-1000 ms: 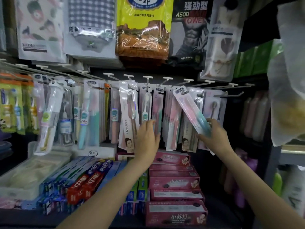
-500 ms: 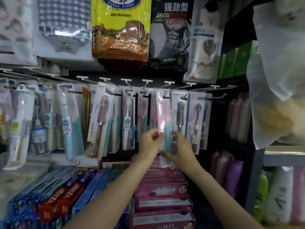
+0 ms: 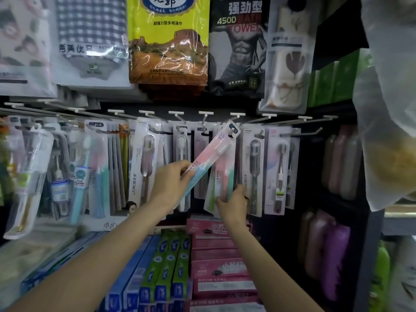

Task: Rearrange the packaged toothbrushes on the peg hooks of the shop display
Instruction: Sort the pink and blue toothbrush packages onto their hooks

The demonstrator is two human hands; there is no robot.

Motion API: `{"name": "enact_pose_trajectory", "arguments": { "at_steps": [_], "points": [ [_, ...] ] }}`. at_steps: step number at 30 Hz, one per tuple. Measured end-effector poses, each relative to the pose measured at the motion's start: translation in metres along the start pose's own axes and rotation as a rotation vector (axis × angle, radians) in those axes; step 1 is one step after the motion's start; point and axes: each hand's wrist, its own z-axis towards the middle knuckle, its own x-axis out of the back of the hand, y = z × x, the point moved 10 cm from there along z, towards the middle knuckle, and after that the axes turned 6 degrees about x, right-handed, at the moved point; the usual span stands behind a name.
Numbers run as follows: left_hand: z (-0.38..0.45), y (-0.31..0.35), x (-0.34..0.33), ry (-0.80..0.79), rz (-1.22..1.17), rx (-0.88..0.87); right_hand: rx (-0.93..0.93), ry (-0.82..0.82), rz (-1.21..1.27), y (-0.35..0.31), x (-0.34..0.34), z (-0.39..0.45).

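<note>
My left hand [image 3: 172, 183] grips the lower end of a pink-and-blue toothbrush pack [image 3: 212, 152], which tilts up to the right in front of the display. Its top corner sits just below a white-tipped peg hook [image 3: 236, 115]. My right hand [image 3: 234, 202] pinches the bottom of a pink-and-green toothbrush pack [image 3: 221, 185] that hangs behind the tilted one. A row of other toothbrush packs [image 3: 144, 163] hangs from the hooks to both sides.
Bagged towels [image 3: 167, 41] hang above the hooks. Toothpaste boxes [image 3: 171, 266] and pink boxes [image 3: 220, 266] are stacked below my arms. Bottles [image 3: 326, 244] stand on dark shelves at the right, behind a hanging clear bag [image 3: 387, 131].
The pink-and-blue pack passed from my right hand to my left and now tilts up to the right. My right hand let go of it and took the bottom of a hanging pack.
</note>
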Motion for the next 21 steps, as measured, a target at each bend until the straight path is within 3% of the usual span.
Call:
{"name": "enact_pose_trajectory", "arguments": {
  "at_steps": [7,10,16,21],
  "points": [
    [0.003,-0.001,-0.001,-0.023,-0.013,-0.010,0.266,0.015,0.021,-0.026,0.054,-0.021],
    [0.002,0.001,0.000,-0.030,-0.017,-0.008,0.373,-0.011,-0.152,-0.039,0.086,-0.016],
    [-0.005,0.002,-0.004,-0.032,-0.078,0.012,0.398,-0.131,-0.439,-0.049,0.111,0.007],
    [-0.007,0.002,-0.011,-0.055,-0.137,0.015,0.480,-0.331,-0.801,-0.051,0.086,0.000]
  ]
}}
